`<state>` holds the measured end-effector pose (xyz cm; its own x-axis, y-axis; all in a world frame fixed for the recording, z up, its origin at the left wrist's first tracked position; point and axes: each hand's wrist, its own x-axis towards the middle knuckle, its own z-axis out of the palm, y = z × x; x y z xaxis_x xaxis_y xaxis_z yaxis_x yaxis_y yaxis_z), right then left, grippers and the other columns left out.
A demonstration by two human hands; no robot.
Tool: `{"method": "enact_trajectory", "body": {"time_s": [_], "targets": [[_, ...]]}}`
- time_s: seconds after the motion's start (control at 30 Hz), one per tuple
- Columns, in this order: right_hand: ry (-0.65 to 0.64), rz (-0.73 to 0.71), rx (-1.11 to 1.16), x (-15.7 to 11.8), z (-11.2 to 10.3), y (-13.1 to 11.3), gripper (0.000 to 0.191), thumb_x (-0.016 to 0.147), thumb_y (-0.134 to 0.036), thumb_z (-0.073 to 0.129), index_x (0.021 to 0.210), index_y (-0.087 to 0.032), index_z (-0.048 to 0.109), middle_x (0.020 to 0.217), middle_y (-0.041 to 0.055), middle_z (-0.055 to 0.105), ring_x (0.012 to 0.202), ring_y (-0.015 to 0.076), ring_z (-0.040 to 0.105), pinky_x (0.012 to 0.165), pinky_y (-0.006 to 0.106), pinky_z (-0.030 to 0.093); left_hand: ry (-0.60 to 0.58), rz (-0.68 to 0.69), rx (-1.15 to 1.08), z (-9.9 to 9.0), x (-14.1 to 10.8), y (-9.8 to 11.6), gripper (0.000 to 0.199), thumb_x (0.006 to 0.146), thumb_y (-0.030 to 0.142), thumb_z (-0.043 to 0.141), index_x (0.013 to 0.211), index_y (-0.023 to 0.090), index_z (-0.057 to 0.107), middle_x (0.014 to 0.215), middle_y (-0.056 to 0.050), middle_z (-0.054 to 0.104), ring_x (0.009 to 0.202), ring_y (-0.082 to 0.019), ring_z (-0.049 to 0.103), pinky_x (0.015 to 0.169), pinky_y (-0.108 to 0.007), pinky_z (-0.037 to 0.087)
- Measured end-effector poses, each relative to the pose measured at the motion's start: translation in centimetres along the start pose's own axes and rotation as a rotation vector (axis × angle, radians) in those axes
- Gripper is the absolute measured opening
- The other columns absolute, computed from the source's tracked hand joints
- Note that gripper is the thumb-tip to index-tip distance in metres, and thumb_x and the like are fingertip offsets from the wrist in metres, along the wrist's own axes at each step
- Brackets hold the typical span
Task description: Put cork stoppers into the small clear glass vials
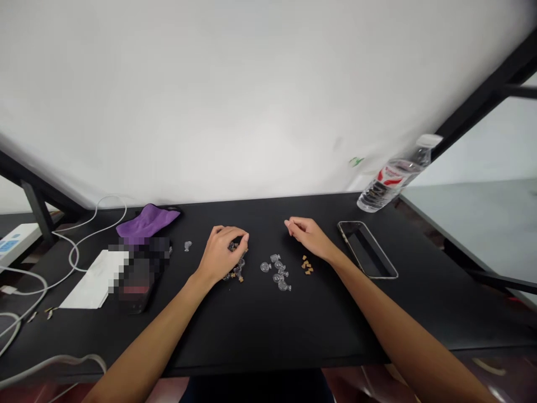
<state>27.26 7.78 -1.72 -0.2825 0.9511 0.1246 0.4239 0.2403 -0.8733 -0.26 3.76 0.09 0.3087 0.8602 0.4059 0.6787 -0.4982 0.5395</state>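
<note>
My left hand [222, 249] is curled over a pile of tiny clear glass bottles [240, 263], some with cork stoppers, and partly hides them. Its thumb and index fingertips come together; anything between them is too small to make out. To the right, my right hand [308, 234] hovers with fingers closed in a pinch, and what it holds, if anything, does not show. Between the hands, nearer the front edge, lie several unstoppered tiny bottles [278, 268]. Beside them is a small group of loose corks [307, 265], below my right hand.
A phone [371, 249] lies at right, with a water bottle [394, 178] behind it. At left are a purple cloth item [147, 222], white paper [90, 282], a partly blurred dark object [136, 285] and white cables [73, 254]. One tiny bottle [187, 245] lies apart. A wall [251, 112] borders the black table.
</note>
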Motion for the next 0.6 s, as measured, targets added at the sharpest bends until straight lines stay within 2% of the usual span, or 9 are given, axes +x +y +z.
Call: {"method": "enact_trajectory", "body": {"time_s": [0.13,0.27,0.37,0.6], "targets": [[-0.025,0.002,0.004,0.2,0.0,0.3,0.047,0.100,-0.054,0.049,0.066,-0.020,0.046,0.061,-0.0039,0.038,0.057,0.0128,0.034,0.057,0.028,0.027,0.028,-0.077,-0.029,0.3,0.5,0.7,0.028,0.103,0.036,0.051,0.096,0.023,0.075,0.099,-0.001,0.080,0.094,-0.021,0.072,0.097,-0.039,0.043],[-0.020,0.033,0.003,0.3,0.1,0.4,0.047,0.099,-0.055,0.050,0.067,-0.020,0.048,0.059,-0.0035,0.037,0.057,0.0132,0.034,0.057,0.028,0.027,-0.017,-0.070,-0.030,0.2,0.3,1.0,0.026,0.102,0.037,0.053,0.098,0.024,0.075,0.102,-0.001,0.080,0.096,-0.021,0.072,0.098,-0.040,0.041],[-0.005,0.018,-0.009,0.2,0.1,0.2,0.047,0.099,-0.054,0.050,0.067,-0.021,0.048,0.059,-0.0036,0.037,0.057,0.0133,0.034,0.057,0.028,0.027,-0.004,-0.036,-0.035,-0.2,0.0,0.6,0.024,0.102,0.035,0.054,0.098,0.024,0.075,0.100,0.000,0.080,0.096,-0.020,0.072,0.098,-0.040,0.041],[0.011,-0.013,-0.042,0.1,0.1,0.1,0.046,0.100,-0.053,0.049,0.067,-0.020,0.050,0.062,-0.0035,0.040,0.058,0.0138,0.037,0.058,0.029,0.028,0.004,-0.058,-0.063,-0.7,0.2,-0.7,0.023,0.102,0.033,0.054,0.095,0.023,0.074,0.097,0.000,0.079,0.093,-0.021,0.072,0.096,-0.039,0.044]]}}
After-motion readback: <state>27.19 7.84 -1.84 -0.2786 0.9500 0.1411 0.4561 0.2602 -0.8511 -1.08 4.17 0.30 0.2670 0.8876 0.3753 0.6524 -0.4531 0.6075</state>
